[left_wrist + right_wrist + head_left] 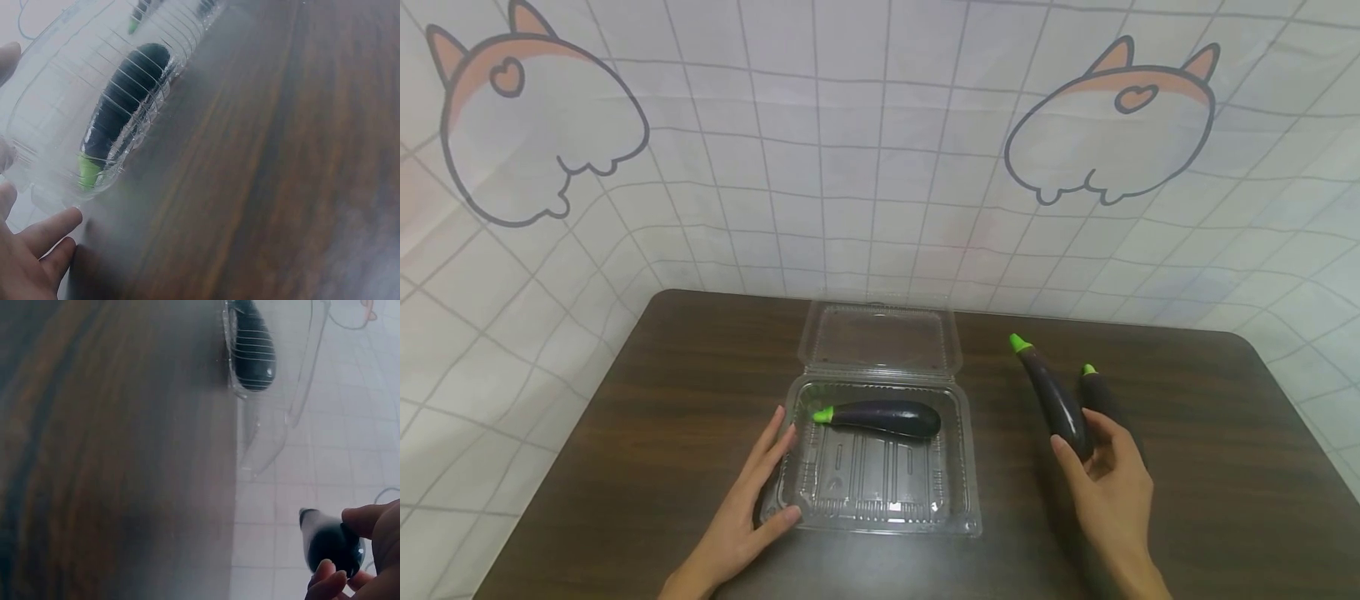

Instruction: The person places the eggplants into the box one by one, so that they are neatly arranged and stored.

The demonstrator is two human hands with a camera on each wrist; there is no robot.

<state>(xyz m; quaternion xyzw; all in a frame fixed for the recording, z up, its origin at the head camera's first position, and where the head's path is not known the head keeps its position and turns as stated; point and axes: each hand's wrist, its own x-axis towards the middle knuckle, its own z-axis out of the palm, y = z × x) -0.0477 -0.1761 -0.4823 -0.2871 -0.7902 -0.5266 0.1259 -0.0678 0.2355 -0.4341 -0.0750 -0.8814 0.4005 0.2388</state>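
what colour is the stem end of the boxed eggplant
Bright green; the stem end shows best from the head.

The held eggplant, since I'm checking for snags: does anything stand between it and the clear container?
Nothing visible beyond the clear container's own right rim: only tabletop lies between it and the held eggplant, and the lid is folded back.

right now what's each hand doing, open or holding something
Left hand: open, fingers at the left side of the clear container.
Right hand: closed, holding an eggplant near its thick end.
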